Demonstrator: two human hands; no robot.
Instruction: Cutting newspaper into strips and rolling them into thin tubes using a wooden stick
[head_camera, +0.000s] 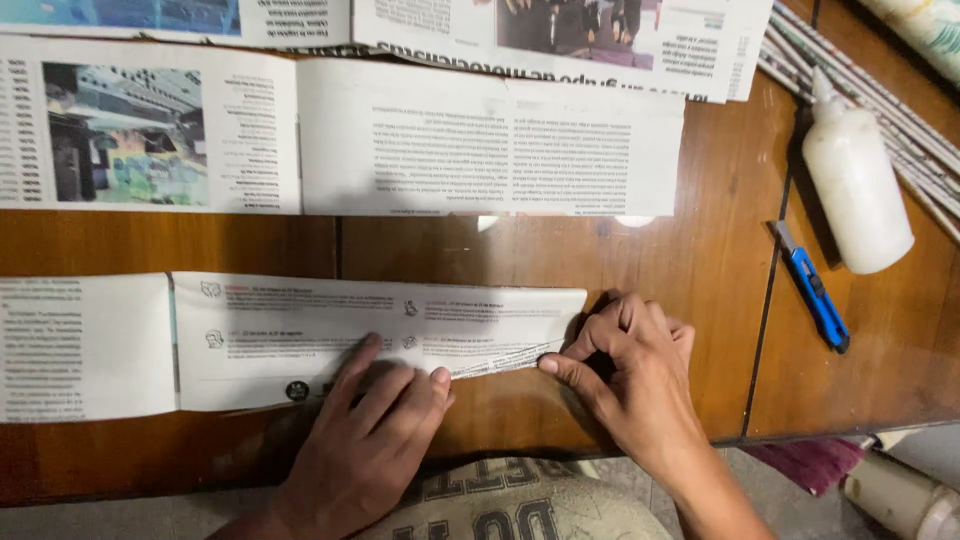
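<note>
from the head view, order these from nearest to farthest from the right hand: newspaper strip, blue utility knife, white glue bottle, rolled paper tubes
1. newspaper strip: touched by the right hand at its right end.
2. blue utility knife: to the right of the hand on the wooden table.
3. white glue bottle: farther up and right.
4. rolled paper tubes: at the top right corner, behind the bottle.

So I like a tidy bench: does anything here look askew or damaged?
Nothing damaged. The newspaper strip under both hands is turned up along its lower right edge, and the blue utility knife lies loose beside the glue bottle.
</note>
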